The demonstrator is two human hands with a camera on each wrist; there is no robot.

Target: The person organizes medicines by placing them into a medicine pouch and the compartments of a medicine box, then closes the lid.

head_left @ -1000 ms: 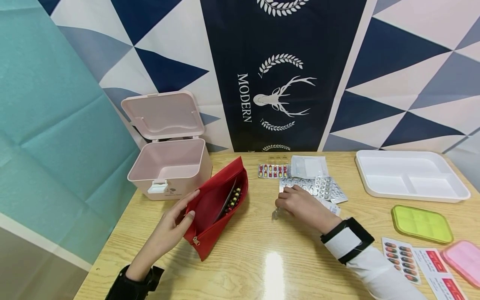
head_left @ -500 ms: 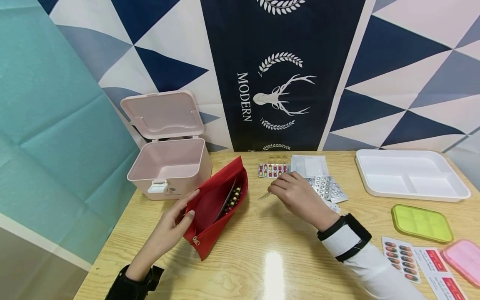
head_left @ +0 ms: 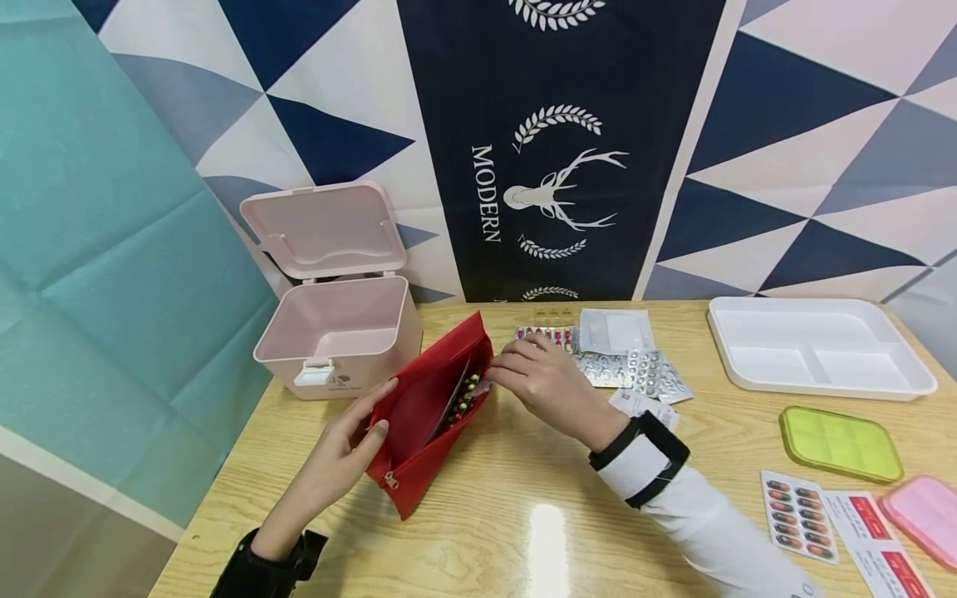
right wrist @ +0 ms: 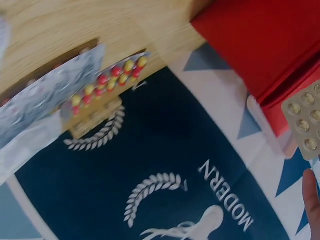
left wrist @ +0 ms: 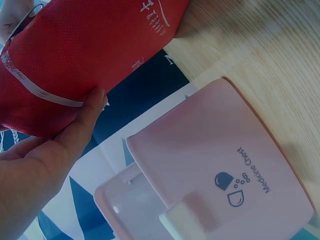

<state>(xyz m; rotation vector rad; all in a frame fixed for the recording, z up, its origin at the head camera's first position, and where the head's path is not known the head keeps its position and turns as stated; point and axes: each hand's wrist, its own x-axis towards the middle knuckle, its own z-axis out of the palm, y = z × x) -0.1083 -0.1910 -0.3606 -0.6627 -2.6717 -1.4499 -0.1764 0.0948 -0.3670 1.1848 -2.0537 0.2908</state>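
Note:
My left hand (head_left: 340, 461) grips the near-left edge of a red zip pouch (head_left: 437, 473), whose mouth gapes upward. In the left wrist view, the thumb and fingers lie on either side of the pouch cloth (left wrist: 85, 55). Tucked inside the pouch is a blister pack of red and yellow capsules (head_left: 463, 397). At the pouch's right rim, my right hand (head_left: 557, 390) pinches a small blister pack with clear round blisters (right wrist: 304, 117). Its fingertips are partly hidden in the head view, and the pack overlaps the pouch mouth there.
Behind the pouch stands a pink medicine chest (head_left: 389, 365), lid raised. Several blister packs (head_left: 601, 370) and a white packet (head_left: 616, 330) lie beyond my right hand. Rightward are a white divided tray (head_left: 770, 374), a green pill case (head_left: 841, 444), a pink case (head_left: 927, 515) and capsule packs (head_left: 800, 515).
The right hand has carried the small blister pack leftward from beside the other packs to the pouch mouth. The left hand and pouch have stayed in place.

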